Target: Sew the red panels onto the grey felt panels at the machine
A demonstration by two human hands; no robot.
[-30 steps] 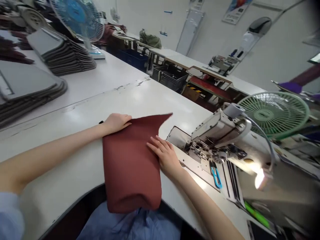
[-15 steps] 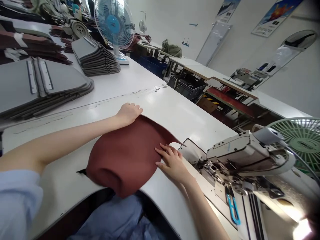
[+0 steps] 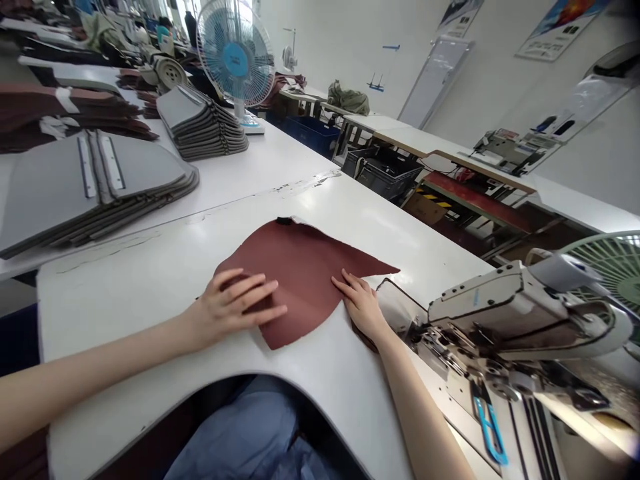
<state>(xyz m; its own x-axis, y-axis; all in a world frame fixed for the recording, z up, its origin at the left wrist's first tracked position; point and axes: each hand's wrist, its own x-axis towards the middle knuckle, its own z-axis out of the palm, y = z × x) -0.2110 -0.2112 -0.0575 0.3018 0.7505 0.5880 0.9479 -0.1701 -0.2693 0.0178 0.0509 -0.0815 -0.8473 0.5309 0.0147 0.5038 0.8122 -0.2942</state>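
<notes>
A reddish-brown piece of fabric [image 3: 305,267] lies on the white table, with a small black strip [image 3: 285,220] at its far edge. My left hand [image 3: 235,303], fingers spread, rests over the fabric's near left part. On its right side, close to the pointed corner, the fingers of my right hand [image 3: 363,303] lie stretched out on the cloth. Just right of that hand stands a sewing machine [image 3: 485,300]. Part of the fabric's left edge is hidden beneath my left hand.
Blue-handled thread snips [image 3: 490,427] lie by the machine. Stacks of grey panels [image 3: 145,163] and dark red pieces [image 3: 100,110] stand at the left, with a blue fan [image 3: 236,60] behind. A green fan [image 3: 620,273] is at the right. The table's near edge [image 3: 250,375] curves inward.
My left hand has let go of the far edge and come down nearer to me. The fabric, bulging and folded before, now lies flatter. My right hand remains on its right side.
</notes>
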